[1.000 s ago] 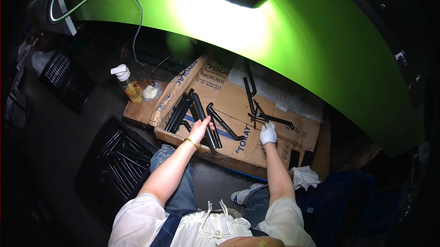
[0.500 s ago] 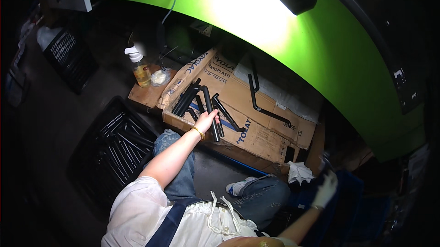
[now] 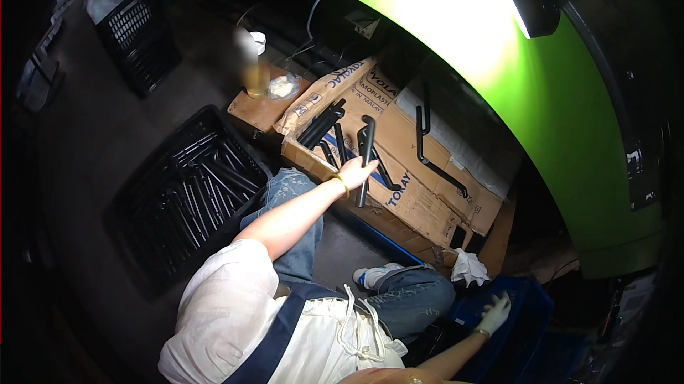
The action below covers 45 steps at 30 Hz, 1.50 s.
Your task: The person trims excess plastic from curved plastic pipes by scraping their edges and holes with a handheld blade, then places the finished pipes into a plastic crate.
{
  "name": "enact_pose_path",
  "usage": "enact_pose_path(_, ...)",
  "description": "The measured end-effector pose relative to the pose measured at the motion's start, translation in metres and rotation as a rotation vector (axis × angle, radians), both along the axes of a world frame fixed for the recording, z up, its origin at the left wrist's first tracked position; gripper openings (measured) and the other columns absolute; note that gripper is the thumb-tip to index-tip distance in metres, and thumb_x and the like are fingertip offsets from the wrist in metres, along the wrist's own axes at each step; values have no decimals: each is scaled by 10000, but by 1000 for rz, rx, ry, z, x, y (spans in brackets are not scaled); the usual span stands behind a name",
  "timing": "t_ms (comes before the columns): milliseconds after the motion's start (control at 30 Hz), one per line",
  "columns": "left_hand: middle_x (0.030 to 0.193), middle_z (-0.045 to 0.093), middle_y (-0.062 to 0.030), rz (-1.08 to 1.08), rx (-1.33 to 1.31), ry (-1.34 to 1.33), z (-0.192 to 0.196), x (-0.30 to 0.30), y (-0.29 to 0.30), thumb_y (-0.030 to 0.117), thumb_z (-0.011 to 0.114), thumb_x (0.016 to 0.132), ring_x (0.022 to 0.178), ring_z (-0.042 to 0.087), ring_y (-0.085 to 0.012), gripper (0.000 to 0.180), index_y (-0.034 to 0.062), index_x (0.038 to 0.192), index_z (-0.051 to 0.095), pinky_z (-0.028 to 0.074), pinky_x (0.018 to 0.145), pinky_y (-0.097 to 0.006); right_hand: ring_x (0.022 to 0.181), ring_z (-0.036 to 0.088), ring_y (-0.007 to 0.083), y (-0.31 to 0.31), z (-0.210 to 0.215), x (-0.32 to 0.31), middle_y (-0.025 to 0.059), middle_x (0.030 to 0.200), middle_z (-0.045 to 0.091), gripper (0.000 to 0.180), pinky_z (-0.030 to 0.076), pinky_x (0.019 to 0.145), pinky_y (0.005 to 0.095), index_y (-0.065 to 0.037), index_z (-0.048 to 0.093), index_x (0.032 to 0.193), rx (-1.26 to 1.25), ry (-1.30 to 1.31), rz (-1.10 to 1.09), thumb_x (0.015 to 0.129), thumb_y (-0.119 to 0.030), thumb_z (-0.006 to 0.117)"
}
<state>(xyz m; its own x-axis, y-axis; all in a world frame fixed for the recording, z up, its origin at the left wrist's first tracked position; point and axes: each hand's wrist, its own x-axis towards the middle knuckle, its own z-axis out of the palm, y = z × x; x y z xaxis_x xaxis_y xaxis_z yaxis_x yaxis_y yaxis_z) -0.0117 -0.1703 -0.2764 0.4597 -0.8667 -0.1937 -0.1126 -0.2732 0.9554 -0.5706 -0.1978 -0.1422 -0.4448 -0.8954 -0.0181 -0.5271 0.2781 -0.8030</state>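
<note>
Black bar (image 3: 365,159) grasped by left hand (image 3: 354,171); gloved right hand (image 3: 494,315) spread, crate (image 3: 531,313) dim.

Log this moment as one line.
left hand: on black bar atop cardboard box | right hand: gloved, over blue crate

bottle (image 3: 251,63): blurred, kind unclear; right hand (image 3: 494,313): what its gloved fingers touch in the blue crate (image 3: 531,313) too dark to tell

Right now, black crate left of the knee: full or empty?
Partly full. The black crate holds a layer of long black bars, lying flat below its rim.
</note>
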Motion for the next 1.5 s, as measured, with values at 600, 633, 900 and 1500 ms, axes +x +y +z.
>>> enact_pose_path(600, 798, 498, 9, -506, -31, 701, 97, -100, 164, 215, 513, 1013, 591, 519, -61, 392, 79, 1367, 409, 445, 559, -207, 418, 297, 4, 40, -11, 330, -96, 571, 379, 211, 204, 374, 186, -36, 660, 990, 425, -920, 705, 948, -239, 619)
enact_pose_path(633, 796, 515, 7, -482, -11, 683, 94, -99, 167, 225, 521, 1010, 585, 526, -59, 423, 70, 1381, 390, 445, 530, -216, 415, 298, 3, 39, -14, 327, -96, 570, 377, 206, 209, 371, 185, -45, 660, 988, 430, -933, 693, 940, -243, 632)
enact_pose_path(900, 1002, 591, -87, -371, -167, 170, 87, -103, 178, 172, 552, 978, 681, 570, -119, 415, 37, 1350, 430, 495, 639, -279, 394, 264, 4, 38, -17, 319, -103, 549, 329, 263, 192, 348, 186, -59, 627, 991, 313, -920, 531, 982, -318, 585)
enact_pose_path(1500, 915, 537, -33, -352, -20, 762, 101, -105, 176, 263, 440, 1043, 605, 514, -70, 411, 38, 1384, 394, 445, 540, -191, 462, 351, 9, 63, 6, 333, -74, 613, 462, 198, 240, 416, 197, -74, 657, 904, 403, -755, 773, 903, -268, 694)
